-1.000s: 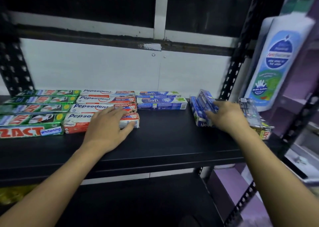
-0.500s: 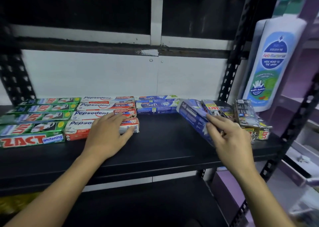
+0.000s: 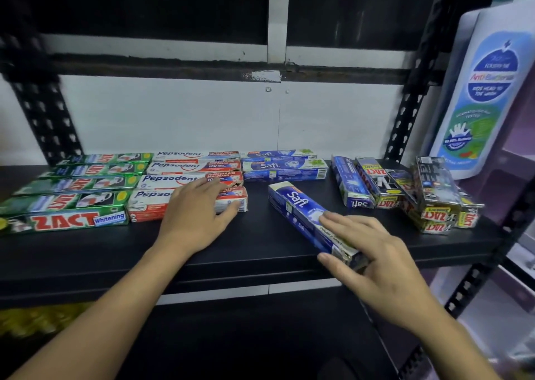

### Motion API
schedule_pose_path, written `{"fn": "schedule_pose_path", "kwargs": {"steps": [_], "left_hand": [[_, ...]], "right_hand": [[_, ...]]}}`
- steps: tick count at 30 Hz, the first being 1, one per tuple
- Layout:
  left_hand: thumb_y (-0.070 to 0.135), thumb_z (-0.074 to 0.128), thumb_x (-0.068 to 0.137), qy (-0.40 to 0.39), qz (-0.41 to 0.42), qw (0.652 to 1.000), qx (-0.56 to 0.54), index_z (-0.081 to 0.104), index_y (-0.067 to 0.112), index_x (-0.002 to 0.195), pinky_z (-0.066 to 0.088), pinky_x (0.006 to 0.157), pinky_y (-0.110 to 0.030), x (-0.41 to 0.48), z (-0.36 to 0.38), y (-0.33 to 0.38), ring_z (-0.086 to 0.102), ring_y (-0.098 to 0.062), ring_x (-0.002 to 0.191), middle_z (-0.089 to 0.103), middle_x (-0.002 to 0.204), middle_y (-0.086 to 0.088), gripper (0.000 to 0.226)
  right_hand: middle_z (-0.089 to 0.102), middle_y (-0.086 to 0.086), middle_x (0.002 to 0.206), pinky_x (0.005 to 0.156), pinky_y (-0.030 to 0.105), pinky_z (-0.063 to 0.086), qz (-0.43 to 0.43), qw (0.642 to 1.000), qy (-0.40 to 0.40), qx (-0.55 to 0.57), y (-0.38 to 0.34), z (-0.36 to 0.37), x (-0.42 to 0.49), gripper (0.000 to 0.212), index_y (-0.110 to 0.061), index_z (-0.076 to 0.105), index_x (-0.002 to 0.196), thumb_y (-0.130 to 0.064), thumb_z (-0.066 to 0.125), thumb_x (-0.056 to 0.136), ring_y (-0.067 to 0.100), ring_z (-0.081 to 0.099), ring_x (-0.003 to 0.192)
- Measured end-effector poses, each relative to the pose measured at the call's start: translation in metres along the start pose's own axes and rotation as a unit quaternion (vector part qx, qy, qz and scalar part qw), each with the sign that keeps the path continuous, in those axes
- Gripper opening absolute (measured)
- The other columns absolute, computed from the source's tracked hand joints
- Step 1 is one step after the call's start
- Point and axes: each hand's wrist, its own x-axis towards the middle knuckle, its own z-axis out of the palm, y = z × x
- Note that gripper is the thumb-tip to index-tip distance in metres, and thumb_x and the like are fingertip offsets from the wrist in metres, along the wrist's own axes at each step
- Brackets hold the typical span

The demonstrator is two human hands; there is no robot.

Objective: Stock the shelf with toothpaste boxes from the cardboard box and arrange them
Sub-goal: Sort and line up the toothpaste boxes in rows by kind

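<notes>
On the black shelf (image 3: 260,267) lie rows of toothpaste boxes: green Zact boxes (image 3: 66,203) at left, red-and-white Pepsodent boxes (image 3: 173,178) beside them, and two blue Safi boxes (image 3: 285,168) at the back. My left hand (image 3: 197,214) rests flat on the front Pepsodent box (image 3: 147,206). My right hand (image 3: 373,252) grips the near end of a blue Safi box (image 3: 301,214), which lies at a slant near the shelf's front edge. The cardboard box is out of view.
At the right end of the shelf sits a loose pile: another Safi box (image 3: 351,183) and several dark Zact boxes (image 3: 428,194). A large white bottle (image 3: 489,96) stands on the neighbouring rack at right. Black perforated uprights (image 3: 405,113) frame the shelf.
My right hand has drawn one blue Safi box out of the right-hand pile, leftward and toward the front edge of the shelf. My left hand has stayed on the Pepsodent box.
</notes>
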Motion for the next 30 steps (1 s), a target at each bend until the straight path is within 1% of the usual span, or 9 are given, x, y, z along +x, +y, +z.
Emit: {"fn": "schedule_pose_path", "kwargs": {"steps": [2, 4, 6, 8, 10, 13, 19, 24, 30], "left_hand": [[0.06, 0.044, 0.094, 0.002, 0.001, 1.0, 0.001, 0.055, 0.024, 0.137, 0.029, 0.114, -0.043, -0.001, 0.0, 0.0, 0.04, -0.019, 0.137, 0.052, 0.144, 0.004, 0.057], [0.06, 0.044, 0.095, 0.001, -0.001, 1.0, 0.001, 0.054, 0.024, 0.138, 0.028, 0.114, -0.043, 0.0, 0.0, 0.0, 0.04, -0.019, 0.138, 0.052, 0.145, 0.004, 0.057], [0.06, 0.043, 0.095, -0.002, -0.004, 1.0, 0.004, 0.053, 0.024, 0.139, 0.026, 0.115, -0.043, 0.0, 0.0, 0.0, 0.038, -0.019, 0.139, 0.051, 0.146, 0.004, 0.057], [0.061, 0.042, 0.095, -0.003, -0.004, 1.0, 0.006, 0.052, 0.025, 0.139, 0.026, 0.115, -0.043, 0.0, 0.0, 0.0, 0.037, -0.019, 0.14, 0.051, 0.146, 0.004, 0.058], [0.061, 0.042, 0.095, -0.003, -0.003, 1.0, 0.006, 0.053, 0.024, 0.139, 0.026, 0.115, -0.043, 0.0, 0.001, 0.0, 0.038, -0.02, 0.14, 0.051, 0.146, 0.004, 0.058], [0.063, 0.041, 0.094, 0.001, 0.0, 1.0, 0.009, 0.055, 0.024, 0.136, 0.029, 0.113, -0.043, 0.001, 0.004, -0.002, 0.041, -0.02, 0.137, 0.053, 0.144, 0.003, 0.059], [0.063, 0.043, 0.093, -0.001, -0.003, 1.0, 0.01, 0.054, 0.025, 0.137, 0.03, 0.113, -0.043, 0.002, 0.006, -0.004, 0.041, -0.019, 0.137, 0.052, 0.145, 0.004, 0.059], [0.065, 0.039, 0.093, -0.009, -0.004, 1.0, 0.014, 0.052, 0.028, 0.139, 0.028, 0.115, -0.042, 0.003, 0.005, -0.002, 0.038, -0.016, 0.139, 0.05, 0.147, 0.006, 0.06], [0.064, 0.04, 0.093, -0.005, -0.004, 1.0, 0.012, 0.052, 0.027, 0.139, 0.027, 0.115, -0.042, 0.002, 0.003, -0.003, 0.038, -0.017, 0.139, 0.051, 0.146, 0.006, 0.06]], "right_hand": [[0.051, -0.019, 0.142, 0.104, 0.013, 0.034, 0.031, 0.999, 0.013, -0.011, 0.001, 0.002, -0.003, 0.057, -0.034, 0.059, 0.134, -0.049, 0.069, 0.081, 0.006, 0.048, 0.121], [0.053, -0.017, 0.14, 0.098, 0.006, 0.029, 0.059, 0.997, 0.031, -0.029, 0.002, 0.002, -0.004, 0.058, -0.035, 0.058, 0.134, -0.045, 0.072, 0.079, 0.009, 0.05, 0.113], [0.061, -0.024, 0.118, 0.087, 0.005, 0.033, 0.095, 0.994, 0.055, -0.019, 0.006, 0.0, -0.006, 0.056, -0.033, 0.061, 0.132, -0.034, 0.079, 0.079, 0.012, 0.057, 0.099], [0.057, -0.028, 0.099, 0.079, 0.0, 0.031, 0.122, 0.99, 0.07, -0.015, 0.013, -0.003, -0.006, 0.053, -0.03, 0.065, 0.127, -0.022, 0.081, 0.078, 0.013, 0.058, 0.088], [0.062, -0.024, 0.115, 0.083, -0.002, 0.028, 0.127, 0.99, 0.054, -0.027, 0.022, -0.007, -0.004, 0.044, -0.03, 0.067, 0.123, -0.02, 0.077, 0.081, 0.013, 0.058, 0.101], [0.06, -0.019, 0.13, 0.092, 0.008, 0.03, 0.124, 0.992, 0.0, -0.032, 0.034, -0.014, 0.005, 0.037, -0.032, 0.068, 0.12, -0.025, 0.074, 0.084, 0.008, 0.053, 0.119], [0.057, -0.014, 0.137, 0.108, 0.027, 0.036, 0.089, 0.992, -0.073, -0.049, 0.04, -0.015, 0.04, 0.039, -0.031, 0.066, 0.124, -0.03, 0.074, 0.085, 0.009, 0.053, 0.126], [0.057, -0.014, 0.138, 0.104, 0.022, 0.037, 0.082, 0.986, -0.126, -0.067, 0.05, -0.016, 0.068, 0.043, -0.031, 0.063, 0.128, -0.029, 0.073, 0.087, 0.01, 0.053, 0.127], [0.058, -0.012, 0.138, 0.107, 0.033, 0.04, 0.077, 0.98, -0.149, -0.107, 0.07, -0.006, 0.088, 0.045, -0.033, 0.058, 0.132, -0.027, 0.069, 0.09, 0.018, 0.054, 0.125]]}}
